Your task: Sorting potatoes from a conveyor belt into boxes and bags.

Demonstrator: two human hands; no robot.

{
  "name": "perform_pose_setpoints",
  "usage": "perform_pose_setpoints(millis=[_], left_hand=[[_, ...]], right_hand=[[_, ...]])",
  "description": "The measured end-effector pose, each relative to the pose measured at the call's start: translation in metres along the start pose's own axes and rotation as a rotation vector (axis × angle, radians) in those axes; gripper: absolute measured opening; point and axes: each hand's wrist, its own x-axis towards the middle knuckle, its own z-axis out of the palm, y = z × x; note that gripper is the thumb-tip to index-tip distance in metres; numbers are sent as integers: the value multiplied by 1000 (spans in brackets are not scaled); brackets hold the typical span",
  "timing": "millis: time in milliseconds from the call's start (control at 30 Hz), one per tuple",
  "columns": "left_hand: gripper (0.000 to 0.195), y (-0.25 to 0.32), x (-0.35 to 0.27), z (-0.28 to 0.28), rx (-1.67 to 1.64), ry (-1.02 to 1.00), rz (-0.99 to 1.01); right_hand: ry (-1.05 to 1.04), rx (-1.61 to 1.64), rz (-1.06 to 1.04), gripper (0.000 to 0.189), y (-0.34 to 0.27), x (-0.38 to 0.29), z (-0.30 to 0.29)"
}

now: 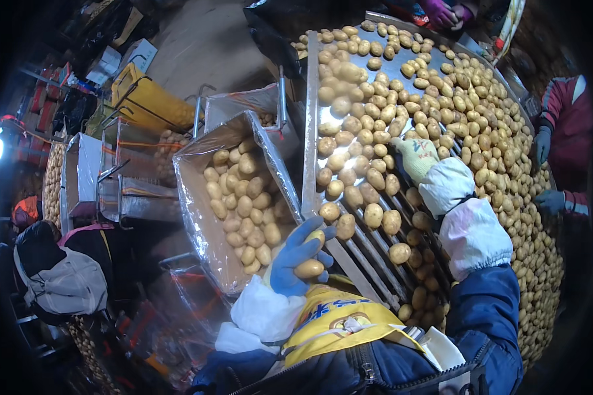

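My left hand point(290, 264), in a blue glove, grips two potatoes, an upper one point(316, 238) and a lower one point(309, 269). It is beside the near right edge of a carton point(192, 197) lined with clear plastic, with many potatoes point(244, 206) inside. My right hand point(417, 157), in a pale yellow-green glove bearing writing, reaches over the sorting table among loose potatoes point(375, 111). A potato point(398, 125) lies by its fingertips; whether the fingers hold anything cannot be made out. Below that hand, metal bars point(363, 244) carry several potatoes, with more beneath the gaps.
A metal rail point(310, 128) edges the table beside the carton. A second lined carton point(237, 106) stands behind it, and a yellow sack point(143, 96) farther left. Across the potato heap, a co-worker's gloved hands point(543, 143) rest at the rim. Another person's purple-gloved hands point(444, 14) are at the far end.
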Motion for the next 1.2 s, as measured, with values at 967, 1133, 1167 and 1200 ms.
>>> perform_pose_setpoints(millis=[967,1133,1167,1200], left_hand=[[64,15,6,-49,63,-222,43],[66,8,11,-29,258,-293,83],[67,8,10,-25,247,-289,37],[67,7,9,-22,247,-303,10]], right_hand=[[-12,180,90,95,-45,-232,-22],[96,-203,64,96,-67,-237,56],[207,-84,31,81,-67,-225,61],[311,31,-2,68,-67,-211,64]])
